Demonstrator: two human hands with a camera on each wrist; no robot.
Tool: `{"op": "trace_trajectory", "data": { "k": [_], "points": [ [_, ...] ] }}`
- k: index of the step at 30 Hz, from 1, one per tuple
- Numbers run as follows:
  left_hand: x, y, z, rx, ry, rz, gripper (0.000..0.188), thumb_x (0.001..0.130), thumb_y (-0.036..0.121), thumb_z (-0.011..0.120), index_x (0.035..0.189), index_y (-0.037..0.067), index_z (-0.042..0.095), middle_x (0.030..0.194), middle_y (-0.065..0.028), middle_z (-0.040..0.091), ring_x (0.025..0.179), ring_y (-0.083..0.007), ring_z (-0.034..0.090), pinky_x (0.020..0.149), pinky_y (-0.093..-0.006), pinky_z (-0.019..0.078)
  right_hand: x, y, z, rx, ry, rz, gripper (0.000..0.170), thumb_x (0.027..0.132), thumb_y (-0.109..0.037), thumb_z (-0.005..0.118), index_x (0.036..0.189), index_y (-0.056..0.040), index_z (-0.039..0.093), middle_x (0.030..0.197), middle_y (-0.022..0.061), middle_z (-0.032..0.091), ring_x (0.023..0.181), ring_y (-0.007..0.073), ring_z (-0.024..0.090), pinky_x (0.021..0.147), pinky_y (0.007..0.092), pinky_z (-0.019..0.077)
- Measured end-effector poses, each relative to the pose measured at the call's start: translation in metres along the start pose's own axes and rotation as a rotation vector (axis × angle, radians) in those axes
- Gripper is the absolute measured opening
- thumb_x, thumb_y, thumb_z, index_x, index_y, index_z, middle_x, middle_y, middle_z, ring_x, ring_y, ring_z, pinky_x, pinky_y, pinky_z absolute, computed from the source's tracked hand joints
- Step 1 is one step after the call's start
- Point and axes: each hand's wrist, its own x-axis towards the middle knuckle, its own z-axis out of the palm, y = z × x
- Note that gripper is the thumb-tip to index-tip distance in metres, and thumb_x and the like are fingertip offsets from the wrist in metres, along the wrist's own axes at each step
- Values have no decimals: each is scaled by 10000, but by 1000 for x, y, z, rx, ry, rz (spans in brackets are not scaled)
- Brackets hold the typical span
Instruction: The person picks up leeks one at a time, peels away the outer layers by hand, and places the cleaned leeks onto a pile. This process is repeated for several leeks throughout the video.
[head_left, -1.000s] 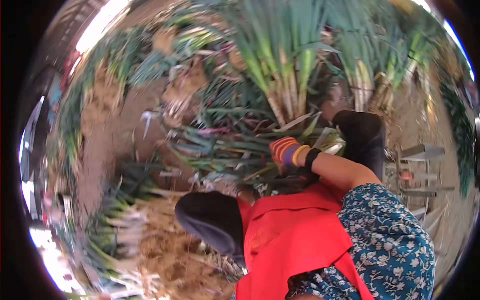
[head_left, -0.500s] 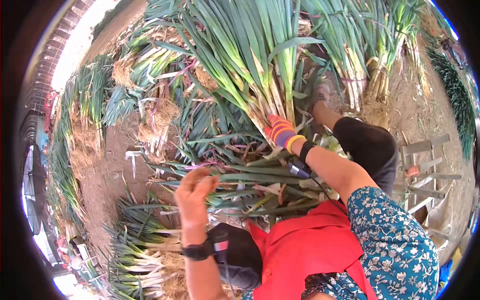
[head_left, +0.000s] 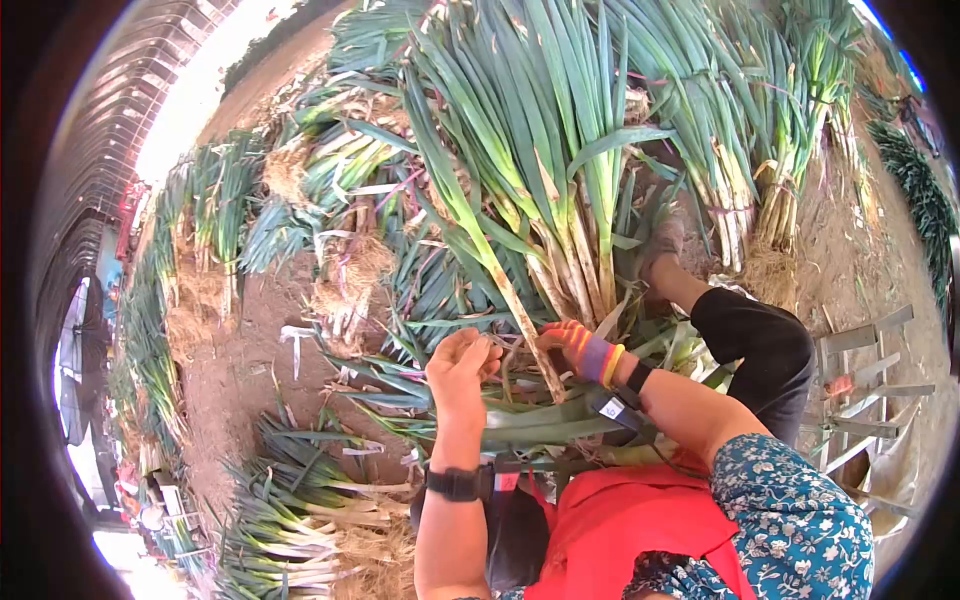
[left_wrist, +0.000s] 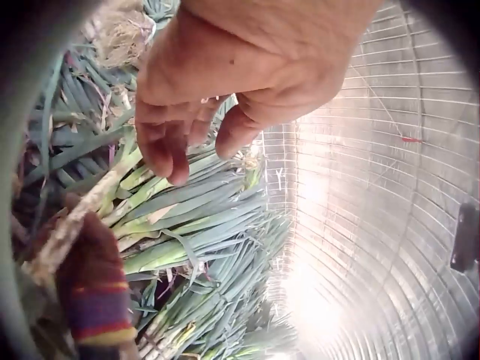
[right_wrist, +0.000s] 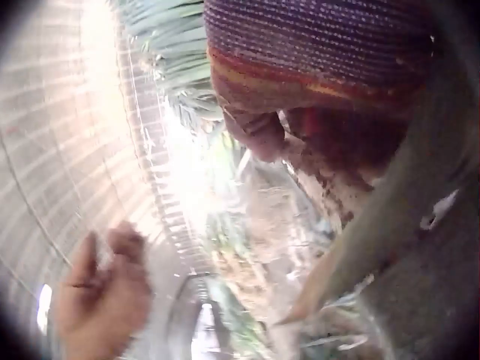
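My right hand (head_left: pixel 585 355), in a striped knit glove, grips one long leek (head_left: pixel 512 300) near the lower end of its pale, dirt-flecked stem. The leek slants up and left, its green leaves overlapping a big upright bunch of leeks (head_left: pixel 575 230). Just left of the stem is my bare left hand (head_left: pixel 460 375), fingers loosely bent. In the left wrist view this left hand (left_wrist: pixel 247 82) has nothing between fingers and thumb, above the gripped leek stem (left_wrist: pixel 79 214). The right wrist view shows the glove (right_wrist: pixel 315 45) close, with brownish peeling stem (right_wrist: pixel 322 184) under the fingers.
Loose leek leaves (head_left: pixel 540 425) lie across the ground before my lap. More leeks with hairy roots (head_left: pixel 320 530) lie at lower left. Tied bunches (head_left: pixel 730 200) stand at the right, others (head_left: pixel 215 210) at the far left. A metal frame stool (head_left: pixel 865 385) stands at right.
My left hand came into view from below and moved right, towards the right hand. My right hand went up to the bunch, then drew back down with one leek stem.
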Motion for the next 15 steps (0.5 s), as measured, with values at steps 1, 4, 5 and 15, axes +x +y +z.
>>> {"op": "trace_trajectory", "data": {
  "k": [1, 4, 5, 15],
  "points": [
    [-2, -2, 1, 0, 8, -16, 234, 827, 92, 625, 1021, -23, 563, 873, -111, 637, 740, -193, 636, 629, -285, 500, -6, 1, 4, 41, -65, 182, 161, 815, -163, 606, 898, -25, 608, 793, 77, 633, 735, 189, 611, 685, 333, 489],
    [-14, -4, 5, 14, -2, -33, 225, 827, 107, 627, 1011, -10, 573, 849, -73, 637, 730, -153, 622, 625, -258, 481, -22, -10, 15, 762, 135, 719, 173, 809, -192, 630, 885, -43, 586, 717, 57, 603, 619, 179, 573, 574, 332, 469],
    [-17, -2, 5, 16, 14, -39, 216, 831, 118, 626, 1004, -3, 576, 838, -58, 631, 729, -145, 612, 628, -258, 477, -19, -29, 13, 765, 178, 813, 186, 805, -202, 643, 884, -48, 574, 681, 47, 584, 560, 167, 549, 511, 322, 450],
    [-55, 32, -28, -436, 0, 154, 217, 853, 134, 612, 1035, 20, 587, 863, -54, 617, 732, -164, 576, 614, -287, 459, -48, -205, -7, 856, -37, 876, 169, 817, -172, 648, 882, -44, 558, 618, -17, 508, 464, 67, 473, 414, 223, 373]
  ]
}}
